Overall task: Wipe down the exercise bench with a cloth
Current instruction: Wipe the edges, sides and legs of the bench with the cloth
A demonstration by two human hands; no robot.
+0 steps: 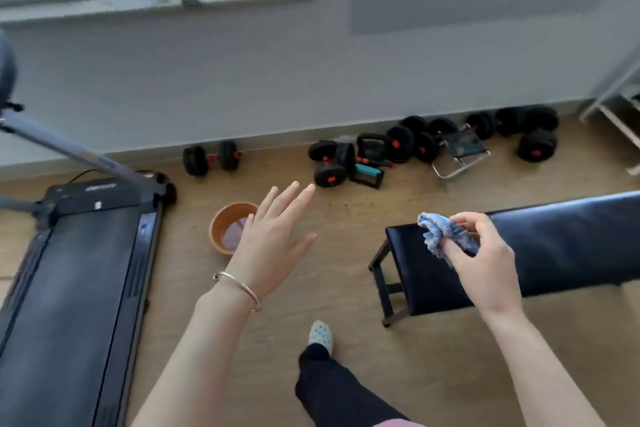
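**Q:** What's at the left?
**A:** A treadmill (69, 288) on a wood floor. Right of it is an orange bowl (216, 218) of liquid, partly behind the left hand (273, 239), which hangs in the air, fingers spread, holding nothing.

**Q:** And the cloth?
**A:** The cloth (438, 230) is blue, bunched and pinched in the right hand (488, 263) over the near end of the black bench (571, 239). Whether it touches the pad, I cannot tell.

**Q:** How far along?
**A:** Probably just starting. No wiped streaks show, so the whole pad seems left to do.
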